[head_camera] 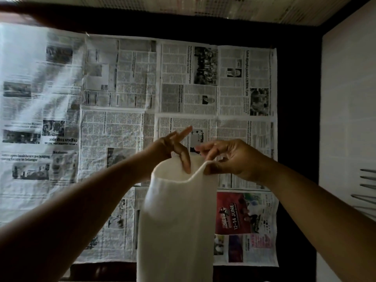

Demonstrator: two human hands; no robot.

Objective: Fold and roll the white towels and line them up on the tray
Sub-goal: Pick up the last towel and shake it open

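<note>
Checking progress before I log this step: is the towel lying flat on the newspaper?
No, both the left hand and the right hand hold the towel up by its top edge above the newspaper.

The white towel (pixel 177 220) runs off the bottom edge, so its lower end is unseen, and it covers part of the newspaper sheets (pixel 183 78) behind it. At its top rim, the pinching fingertips of the right hand (pixel 234 159) lie partly behind the cloth, and the left hand (pixel 175 147) shows motion-blurred fingers. Far left of the towel the newsprint is smeared. To the towel's right, thin metal rods (pixel 366 186) are cut by the edge, and what they belong to is unclear.
</note>
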